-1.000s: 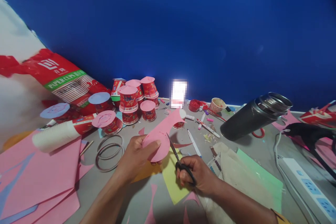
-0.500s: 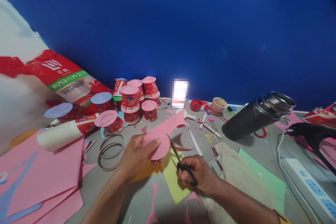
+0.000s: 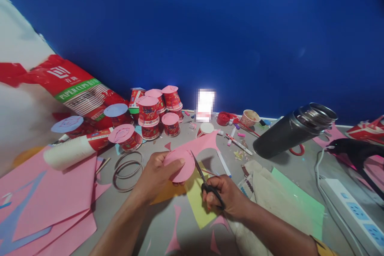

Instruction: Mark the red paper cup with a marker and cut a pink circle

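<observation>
My left hand (image 3: 160,174) pinches a piece of pink paper (image 3: 187,164), thumb on top and fingers beneath. Its near part has a rounded, cut edge, while a strip of the same sheet stretches off to the upper right. In my right hand (image 3: 223,194) are black-handled scissors (image 3: 200,171), their blades at the right edge of the round part. Beneath them lie a yellow sheet (image 3: 199,208) and an orange sheet (image 3: 169,193). Pink offcuts (image 3: 173,244) are scattered on the table close to my forearms.
Red paper cups (image 3: 149,112) topped with pink discs stand at the back left, near two metal rings (image 3: 124,180). A dark, open flask (image 3: 288,134) leans at the right beside a power strip (image 3: 351,208). Pink sheets (image 3: 60,204) are piled at left; markers (image 3: 243,147) lie at the back.
The paper's free strip has swung down and to the right, uncovering the white-topped cup behind it. Both hands stay nearly in place, and the scissor blades sit closer together.
</observation>
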`<control>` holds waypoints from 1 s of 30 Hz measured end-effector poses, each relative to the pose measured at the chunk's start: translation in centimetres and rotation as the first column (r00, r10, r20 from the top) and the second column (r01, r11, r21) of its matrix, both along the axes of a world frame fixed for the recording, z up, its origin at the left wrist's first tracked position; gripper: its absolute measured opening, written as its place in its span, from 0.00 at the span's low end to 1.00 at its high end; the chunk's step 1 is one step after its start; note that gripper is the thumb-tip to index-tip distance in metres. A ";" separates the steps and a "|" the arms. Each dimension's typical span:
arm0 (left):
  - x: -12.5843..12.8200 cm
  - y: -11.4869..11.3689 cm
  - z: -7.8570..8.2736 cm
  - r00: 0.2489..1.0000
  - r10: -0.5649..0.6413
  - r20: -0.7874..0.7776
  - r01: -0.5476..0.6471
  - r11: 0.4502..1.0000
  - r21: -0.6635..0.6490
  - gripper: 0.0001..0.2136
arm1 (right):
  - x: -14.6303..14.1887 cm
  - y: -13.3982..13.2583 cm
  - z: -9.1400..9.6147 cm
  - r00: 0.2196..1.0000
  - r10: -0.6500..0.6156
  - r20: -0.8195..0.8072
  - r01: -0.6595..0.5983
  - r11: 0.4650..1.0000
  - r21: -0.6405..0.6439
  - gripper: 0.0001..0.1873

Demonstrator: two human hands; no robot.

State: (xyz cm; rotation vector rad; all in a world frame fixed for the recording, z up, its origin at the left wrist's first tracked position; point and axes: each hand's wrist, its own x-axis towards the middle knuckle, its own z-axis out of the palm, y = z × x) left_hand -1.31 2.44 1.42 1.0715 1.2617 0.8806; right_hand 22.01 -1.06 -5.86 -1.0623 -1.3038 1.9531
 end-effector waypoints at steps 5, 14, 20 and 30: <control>0.2 0.0 0.2 1.000 -0.011 0.026 0.012 1.000 -0.024 0.19 | 0.0 0.0 -0.3 1.000 -0.003 -0.001 0.003 0.999 0.033 0.41; 0.3 0.0 0.9 0.998 0.041 0.048 -0.040 0.999 -0.028 0.18 | 0.0 0.0 -0.3 1.000 -0.002 0.002 0.002 1.000 0.024 0.39; 0.3 -0.1 0.8 0.997 0.054 0.049 -0.052 0.998 -0.033 0.19 | 0.0 0.0 -0.5 1.000 -0.010 0.023 0.009 1.000 0.022 0.41; 0.1 0.0 0.4 0.999 0.029 0.036 -0.028 0.999 -0.027 0.17 | 0.2 -0.1 -0.4 1.000 0.011 0.010 -0.011 1.000 0.005 0.40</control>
